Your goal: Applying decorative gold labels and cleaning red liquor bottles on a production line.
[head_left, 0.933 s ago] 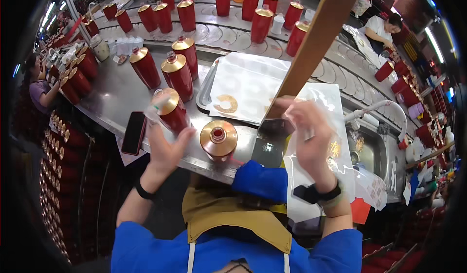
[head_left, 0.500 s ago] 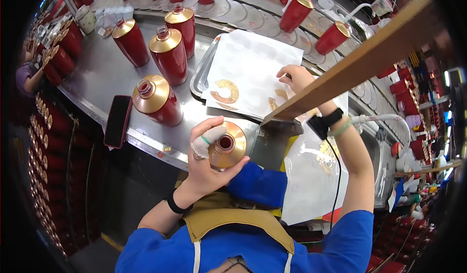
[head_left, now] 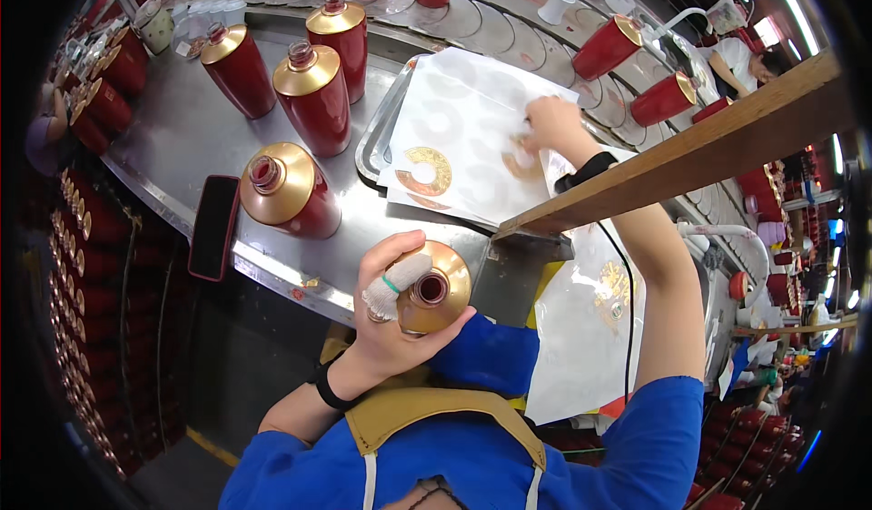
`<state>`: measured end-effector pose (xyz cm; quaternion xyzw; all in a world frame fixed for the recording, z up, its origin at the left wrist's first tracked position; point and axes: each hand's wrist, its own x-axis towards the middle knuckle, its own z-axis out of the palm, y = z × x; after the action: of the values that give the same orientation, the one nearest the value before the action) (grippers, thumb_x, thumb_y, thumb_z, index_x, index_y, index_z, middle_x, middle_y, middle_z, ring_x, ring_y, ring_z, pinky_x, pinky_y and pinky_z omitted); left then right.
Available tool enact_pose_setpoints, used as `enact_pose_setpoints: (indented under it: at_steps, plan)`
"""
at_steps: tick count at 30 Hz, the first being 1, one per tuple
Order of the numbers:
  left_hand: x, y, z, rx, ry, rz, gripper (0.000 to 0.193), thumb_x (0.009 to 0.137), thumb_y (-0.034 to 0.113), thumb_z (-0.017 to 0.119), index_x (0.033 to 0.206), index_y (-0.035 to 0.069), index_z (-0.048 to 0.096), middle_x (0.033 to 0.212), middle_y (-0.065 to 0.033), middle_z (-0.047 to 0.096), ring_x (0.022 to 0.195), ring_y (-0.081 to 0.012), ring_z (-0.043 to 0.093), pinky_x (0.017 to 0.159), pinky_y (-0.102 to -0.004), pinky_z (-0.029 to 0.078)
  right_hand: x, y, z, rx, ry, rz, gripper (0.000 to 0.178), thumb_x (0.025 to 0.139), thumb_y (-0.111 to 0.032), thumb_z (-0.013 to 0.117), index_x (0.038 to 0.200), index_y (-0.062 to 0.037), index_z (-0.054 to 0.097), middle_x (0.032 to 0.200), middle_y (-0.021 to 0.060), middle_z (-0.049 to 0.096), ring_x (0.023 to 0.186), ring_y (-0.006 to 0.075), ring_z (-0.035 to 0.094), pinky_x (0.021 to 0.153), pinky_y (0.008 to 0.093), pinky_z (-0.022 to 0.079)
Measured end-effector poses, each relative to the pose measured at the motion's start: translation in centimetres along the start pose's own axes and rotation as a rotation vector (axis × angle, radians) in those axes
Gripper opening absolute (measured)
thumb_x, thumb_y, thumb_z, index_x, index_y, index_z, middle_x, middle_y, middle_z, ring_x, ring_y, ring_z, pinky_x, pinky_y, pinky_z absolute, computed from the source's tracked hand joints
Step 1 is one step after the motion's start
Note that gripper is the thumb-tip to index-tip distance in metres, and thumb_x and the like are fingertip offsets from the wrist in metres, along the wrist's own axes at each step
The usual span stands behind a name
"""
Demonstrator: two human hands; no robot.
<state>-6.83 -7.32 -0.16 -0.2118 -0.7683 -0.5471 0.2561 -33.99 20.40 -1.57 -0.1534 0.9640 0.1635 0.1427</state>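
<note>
In my left hand (head_left: 386, 315) is a dark red bottle with a gold shoulder (head_left: 447, 274), its uncapped neck facing up. The fingers wrap round it, one of them in a white cloth finger cover (head_left: 386, 297). My right hand (head_left: 559, 127) is over a white sheet (head_left: 472, 101) on a metal tray, fingers drawn together at the edge of a curved gold decal (head_left: 520, 160). That decal and the fingertips are blurred. Another C-shaped gold decal (head_left: 425, 172) lies flat on the sheet's left part.
Several red bottles stand on the metal table, the nearest bottle (head_left: 289, 188) beside a phone (head_left: 214, 228). A wooden bar (head_left: 672, 147) crosses over my right forearm. A conveyor (head_left: 454, 15) carries more bottles behind. Another sheet (head_left: 572, 346) with gold prints hangs at the right.
My right hand has moved slightly up, its fingers closing at the decal, which has shifted and blurred. The left hand keeps its hold on the bottle. Bottles on the conveyor have moved right.
</note>
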Motion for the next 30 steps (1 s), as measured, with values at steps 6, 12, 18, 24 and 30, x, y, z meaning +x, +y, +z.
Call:
enact_pose_setpoints:
  at_steps: [6, 12, 18, 24, 30]
  plan:
    - [0.0, 0.1, 0.1, -0.022, 0.007, -0.009, 0.075, 0.068, 0.015, 0.096, 0.131, 0.002, 0.056, 0.137, -0.0182, 0.052, 0.122, -0.0342, 0.058, 0.100, -0.0409, 0.052, -0.5, 3.7, 1.1, 0.210, -0.067, 0.253, 0.076, 0.059, -0.063, 0.090, 0.096, 0.0016, 0.073, 0.101, 0.0182, 0.073, 0.098, 0.0355, 0.073, 0.083, 0.0472, 0.059]
    - [-0.2, 0.0, 0.2, -0.001, 0.023, 0.002, 0.076, 0.068, 0.014, 0.096, 0.131, 0.002, 0.055, 0.138, -0.0186, 0.052, 0.122, -0.0337, 0.059, 0.100, -0.0404, 0.053, -0.4, 4.1, 4.3, 0.366, 0.269, 0.512, 0.107, 0.057, -0.065, 0.092, 0.127, 0.0070, 0.055, 0.125, 0.0232, 0.063, 0.110, 0.0392, 0.068, 0.090, 0.0467, 0.057]
    - [-0.9, -0.6, 0.0, -0.059, 0.011, 0.007, 0.093, 0.068, 0.020, 0.098, 0.142, 0.002, 0.044, 0.143, -0.0204, 0.049, 0.131, -0.0345, 0.054, 0.105, -0.0418, 0.050, -1.0, 6.8, 5.0, 0.463, 0.369, 0.438, 0.054, 0.073, -0.047, 0.086, 0.109, -0.0083, 0.078, 0.115, 0.0221, 0.070, 0.105, 0.0386, 0.070, 0.091, 0.0486, 0.056]
    - [-0.7, -2.5, -0.5, -0.276, -0.180, -0.173, 0.114, 0.062, 0.026, 0.101, 0.152, 0.001, 0.036, 0.151, -0.0186, 0.047, 0.140, -0.0307, 0.049, 0.116, -0.0430, 0.041, -3.5, 8.8, 4.4, 0.542, 0.640, 0.429, 0.028, 0.094, -0.029, 0.067, 0.106, -0.0060, 0.077, 0.100, 0.0167, 0.073, 0.092, 0.0324, 0.069, 0.084, 0.0442, 0.054]
    - [1.7, -1.8, -1.1, -0.348, -0.192, -0.313, 0.094, 0.063, 0.025, 0.097, 0.139, -0.002, 0.048, 0.125, -0.0128, 0.066, 0.116, -0.0205, 0.066, 0.104, -0.0358, 0.051, -14.6, 7.0, 0.0, 0.930, 0.747, 0.364, 0.023, 0.103, -0.018, 0.062, 0.105, 0.0027, 0.072, 0.084, 0.0017, 0.069, 0.074, 0.0122, 0.061, 0.069, 0.0281, 0.050]
